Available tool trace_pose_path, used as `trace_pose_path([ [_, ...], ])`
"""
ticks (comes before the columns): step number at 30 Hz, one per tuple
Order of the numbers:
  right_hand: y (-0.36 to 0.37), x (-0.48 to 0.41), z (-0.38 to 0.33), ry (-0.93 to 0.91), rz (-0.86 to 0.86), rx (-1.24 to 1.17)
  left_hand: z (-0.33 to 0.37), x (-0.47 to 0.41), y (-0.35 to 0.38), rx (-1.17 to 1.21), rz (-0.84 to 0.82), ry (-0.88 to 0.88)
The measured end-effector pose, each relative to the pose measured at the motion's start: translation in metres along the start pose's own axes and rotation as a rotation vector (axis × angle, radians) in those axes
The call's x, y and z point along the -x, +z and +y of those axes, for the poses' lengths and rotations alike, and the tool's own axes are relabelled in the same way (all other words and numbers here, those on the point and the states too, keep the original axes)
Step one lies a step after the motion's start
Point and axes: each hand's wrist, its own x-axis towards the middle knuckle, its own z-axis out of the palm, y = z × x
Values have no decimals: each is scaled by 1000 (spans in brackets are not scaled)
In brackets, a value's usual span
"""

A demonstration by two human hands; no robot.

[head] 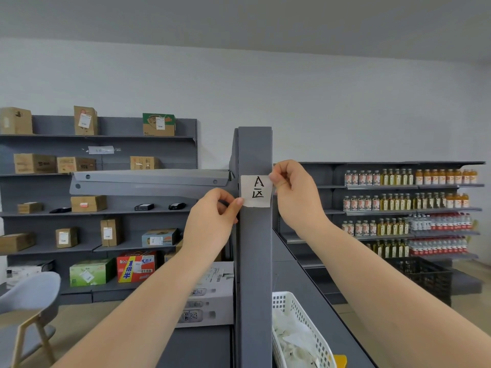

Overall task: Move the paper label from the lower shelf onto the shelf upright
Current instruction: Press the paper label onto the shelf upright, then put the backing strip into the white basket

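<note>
The grey shelf upright [255, 261] rises dead ahead, with the paper label [256, 191] already lying against its face — the placing step. The left hand [212, 221] pinches its lower-left corner, the right hand [295, 192] its upper-right edge. Next, I judge: press it flat and square, then release.

White paper label [256, 191] with black characters; grey shelf upright [255, 261].
</note>
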Motion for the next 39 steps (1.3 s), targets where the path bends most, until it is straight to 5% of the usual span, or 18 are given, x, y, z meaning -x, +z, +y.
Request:
trace_pose_path([
  [11, -2, 2, 2, -46, 3, -50, 18, 5, -9, 70, -28, 111],
  [20, -19, 12, 5, -9, -21, -46, 41, 31, -13, 755, -262, -315],
  [29, -56, 49, 41, 86, -328, -114, 33, 48, 7, 923, -377, -516],
  [39, -83, 81, 63, 66, -344, 17, 25, 78, 39, 872, -392, -506],
])
